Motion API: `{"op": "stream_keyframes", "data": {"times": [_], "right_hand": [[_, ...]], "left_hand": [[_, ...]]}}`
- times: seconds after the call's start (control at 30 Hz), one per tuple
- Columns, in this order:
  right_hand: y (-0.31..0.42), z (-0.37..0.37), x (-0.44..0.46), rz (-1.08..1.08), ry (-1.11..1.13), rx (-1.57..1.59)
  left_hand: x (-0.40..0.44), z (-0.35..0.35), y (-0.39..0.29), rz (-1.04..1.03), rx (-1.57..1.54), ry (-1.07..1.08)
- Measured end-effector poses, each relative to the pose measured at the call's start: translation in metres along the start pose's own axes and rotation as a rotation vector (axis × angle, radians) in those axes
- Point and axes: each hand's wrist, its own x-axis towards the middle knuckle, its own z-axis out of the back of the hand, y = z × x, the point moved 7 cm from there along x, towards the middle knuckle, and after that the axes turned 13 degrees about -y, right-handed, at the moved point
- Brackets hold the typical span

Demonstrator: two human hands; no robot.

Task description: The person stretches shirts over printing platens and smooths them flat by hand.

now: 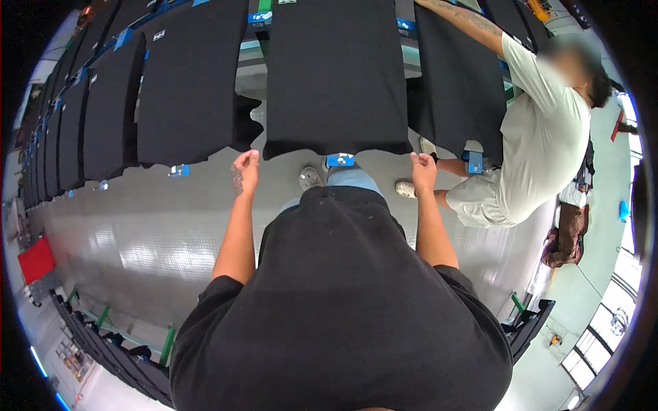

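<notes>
I judge the step in hand to be handling the near edge of the black cloth (pixel 336 75), which covers a long, narrow table directly in front of me, its near end reaching between my hands. My left hand (pixel 247 171) is by the near left corner, fingers bent; I cannot tell whether they meet or pinch any cloth. My right hand (pixel 423 170) is at the near right corner, likewise curled, its grip also not determinable. In my judgement the next move calls for even, matched action at both corners. Condition: dark, matt, largely smooth across the top; near edge slightly wavy; a small white label (pixel 286 2) at the far end. A blue tag (pixel 340 159) shows below the near edge. Similar cloth (pixel 188 89) lies to the left; a co-worker (pixel 548 137) stands to the right.
</notes>
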Motion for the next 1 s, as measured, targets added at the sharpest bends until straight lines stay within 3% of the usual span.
{"op": "stream_keyframes", "data": {"times": [0.03,0.23,0.43,0.53,0.63,0.7,0.77,0.8,0.87,1.0], "right_hand": [[0.012,-0.002,0.004,0.007,0.001,0.005],[0.072,-0.047,0.04,0.125,0.12,0.122],[0.086,-0.084,0.056,0.008,0.189,0.208],[0.079,-0.089,0.054,-0.242,0.266,0.279],[0.075,-0.091,0.055,-0.262,0.327,0.282],[0.077,-0.09,0.06,-0.268,0.325,0.284],[0.071,-0.092,0.053,-0.466,0.541,0.17],[0.075,-0.09,0.053,-0.485,0.533,0.165],[0.085,-0.1,0.04,-0.762,0.67,0.661],[0.067,-0.111,0.034,-0.909,0.771,0.61]], "left_hand": [[0.006,-0.003,-0.013,-0.1,0.011,0.002],[0.029,-0.049,-0.086,-0.246,0.15,0.014],[0.039,-0.067,-0.095,-0.212,0.284,0.004],[0.046,-0.066,-0.08,-0.114,0.291,0.052],[0.049,-0.067,-0.069,-0.011,0.124,0.085],[0.049,-0.072,-0.055,0.214,-0.041,0.177],[0.055,-0.07,-0.055,0.223,-0.04,0.193],[0.06,-0.07,-0.05,0.254,-0.077,0.268],[0.046,-0.075,-0.067,0.32,-0.144,0.384],[0.046,-0.084,-0.068,0.41,-0.257,0.515]]}}
